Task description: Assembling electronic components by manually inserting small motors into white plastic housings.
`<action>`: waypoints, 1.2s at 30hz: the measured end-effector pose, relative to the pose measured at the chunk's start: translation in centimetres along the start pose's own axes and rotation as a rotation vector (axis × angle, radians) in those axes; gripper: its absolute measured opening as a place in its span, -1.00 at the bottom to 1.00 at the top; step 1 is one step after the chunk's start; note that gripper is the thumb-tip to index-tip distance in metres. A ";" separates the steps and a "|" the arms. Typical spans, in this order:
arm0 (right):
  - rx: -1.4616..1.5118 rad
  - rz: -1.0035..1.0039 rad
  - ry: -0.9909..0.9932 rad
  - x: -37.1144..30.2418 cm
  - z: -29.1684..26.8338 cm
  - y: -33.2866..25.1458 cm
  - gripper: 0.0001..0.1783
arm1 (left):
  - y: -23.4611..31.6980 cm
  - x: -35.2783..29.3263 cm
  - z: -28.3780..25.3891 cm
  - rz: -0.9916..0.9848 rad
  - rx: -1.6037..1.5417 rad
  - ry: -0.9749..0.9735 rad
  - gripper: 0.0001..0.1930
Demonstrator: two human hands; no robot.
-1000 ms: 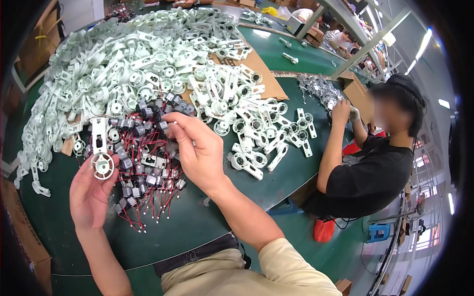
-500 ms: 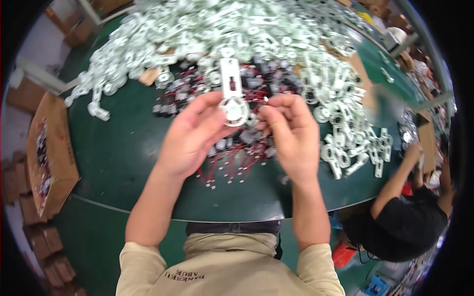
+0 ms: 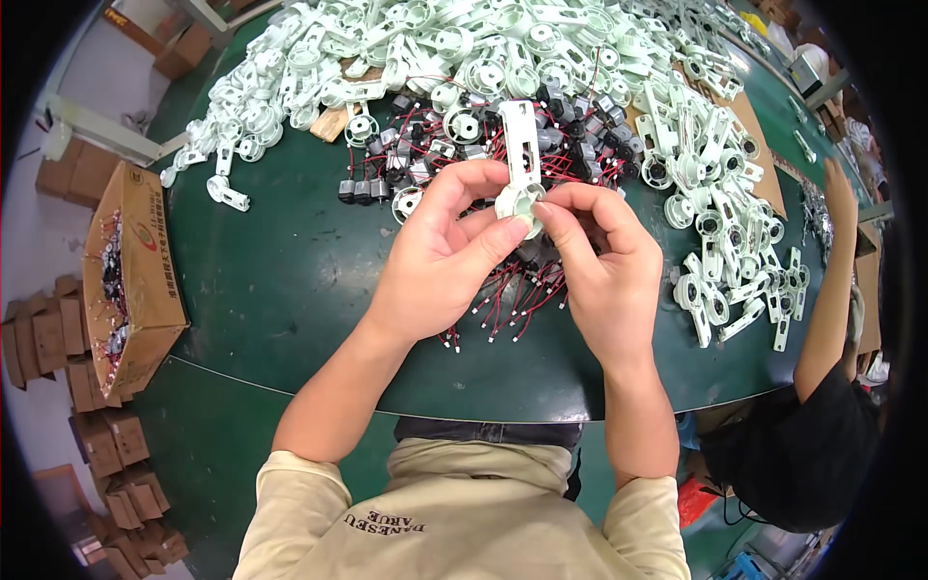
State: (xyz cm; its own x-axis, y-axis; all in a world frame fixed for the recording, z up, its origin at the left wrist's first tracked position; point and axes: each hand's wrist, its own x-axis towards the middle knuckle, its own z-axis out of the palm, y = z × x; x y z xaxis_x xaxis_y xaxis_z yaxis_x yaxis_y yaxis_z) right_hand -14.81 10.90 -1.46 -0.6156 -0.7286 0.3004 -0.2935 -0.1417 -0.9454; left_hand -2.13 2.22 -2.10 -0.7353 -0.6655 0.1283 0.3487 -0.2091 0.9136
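Note:
My left hand (image 3: 435, 266) is closed round the ring-shaped lower end of a pale green plastic housing (image 3: 518, 114), thumb in front and fingers behind. Its long slotted arm points up and away from me. The thumb and fingertips of my right hand (image 3: 611, 280) pinch at the right rim of the same round end; whether they also hold a small part there is hidden. Just beyond and beneath the hands lies a heap of small grey and black motors (image 3: 594, 145) with red wires. White plugs (image 3: 491, 338) on wire ends trail toward me.
A large pile of similar housings (image 3: 319, 58) covers the back of the green table (image 3: 280, 290), with more at right (image 3: 715, 232). At left stands a cardboard box (image 3: 145, 280) holding wired parts. A co-worker in black (image 3: 793, 454) sits at right, an arm (image 3: 831, 280) stretched forward.
My right hand has come in from beside the housing to touch its round end. The housing has turned, from facing me flat to tilted. The co-worker's arm reaches farther forward.

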 end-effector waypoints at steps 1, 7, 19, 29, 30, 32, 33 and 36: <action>-0.105 -0.077 -0.021 0.0 -0.1 0.1 -0.90 | -0.1 0.0 0.1 0.029 0.015 -0.004 -0.65; -0.211 -0.248 0.041 0.2 0.3 0.1 -0.91 | -0.1 -0.1 0.3 -0.008 0.004 0.050 -0.70; -0.157 -0.136 0.013 -0.5 0.6 -0.7 -0.94 | -0.6 -0.1 0.1 -0.079 -0.204 0.012 -0.72; -0.121 -0.123 -0.009 -0.4 0.2 -1.0 -0.94 | -1.1 0.1 0.1 0.023 -0.070 -0.030 -0.68; -0.098 -0.082 -0.025 -0.5 0.1 -1.2 -0.93 | -1.0 0.1 -0.1 0.014 -0.084 -0.030 -0.67; -0.075 -0.039 -0.042 -0.4 0.2 -1.3 -0.92 | -0.9 0.1 -0.1 0.005 -0.097 -0.030 -0.67; -0.088 -0.069 -0.030 -0.4 0.2 -1.2 -0.93 | -0.9 0.2 0.0 0.047 -0.045 -0.034 -0.67; -0.103 -0.102 -0.023 -0.4 0.2 -1.0 -0.94 | -0.8 0.1 0.0 0.093 0.047 -0.043 -0.69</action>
State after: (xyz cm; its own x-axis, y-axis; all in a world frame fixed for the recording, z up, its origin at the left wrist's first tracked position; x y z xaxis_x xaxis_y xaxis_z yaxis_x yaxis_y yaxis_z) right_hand -14.14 11.14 -0.66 -0.5617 -0.7294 0.3904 -0.4279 -0.1477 -0.8917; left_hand -2.47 2.28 -2.85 -0.7256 -0.6488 0.2292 0.3897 -0.1130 0.9140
